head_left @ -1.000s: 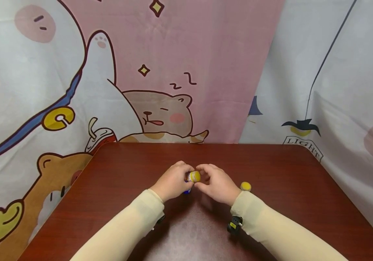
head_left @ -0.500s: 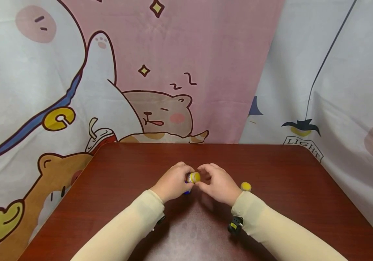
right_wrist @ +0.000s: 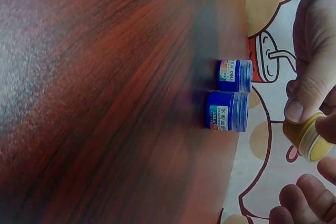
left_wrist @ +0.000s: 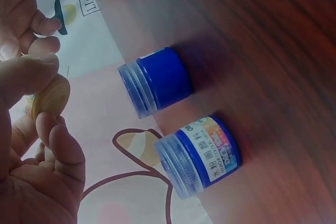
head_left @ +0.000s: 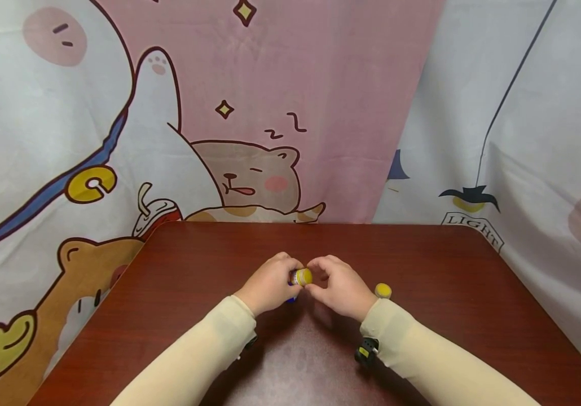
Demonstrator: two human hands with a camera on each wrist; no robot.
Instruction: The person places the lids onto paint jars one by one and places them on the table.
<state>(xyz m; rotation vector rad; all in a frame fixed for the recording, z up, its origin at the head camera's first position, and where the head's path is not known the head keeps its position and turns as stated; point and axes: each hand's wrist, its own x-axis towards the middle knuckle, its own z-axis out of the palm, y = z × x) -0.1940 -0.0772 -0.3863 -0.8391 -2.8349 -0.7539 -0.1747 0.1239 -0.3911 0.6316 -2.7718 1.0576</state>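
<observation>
My left hand [head_left: 268,283] grips a small yellow paint jar [head_left: 301,276], tilted so its lid faces right. In the right wrist view, the thumb presses the side of the jar [right_wrist: 310,139], and yellow shows through the clear lid. My right hand [head_left: 340,286] has bent fingers, with thumb and index fingertips right at the lid's edges; I cannot tell whether they pinch it. Two blue paint jars, one with its label in view [left_wrist: 209,153] and one mostly plain [left_wrist: 164,81], stand side by side beneath the hands. In the head view, the left hand mostly hides the blue.
Another yellow-topped jar [head_left: 383,290] stands on the table just beyond the right wrist. The dark red wooden table [head_left: 209,242] reaches back to a cartoon-printed curtain [head_left: 351,113]. Both forearms, in cream sleeves, come in from the front.
My right fingertips have shifted very slightly at the lid. The left hand still holds the yellow paint jar in the same place, and the other things have stayed put.
</observation>
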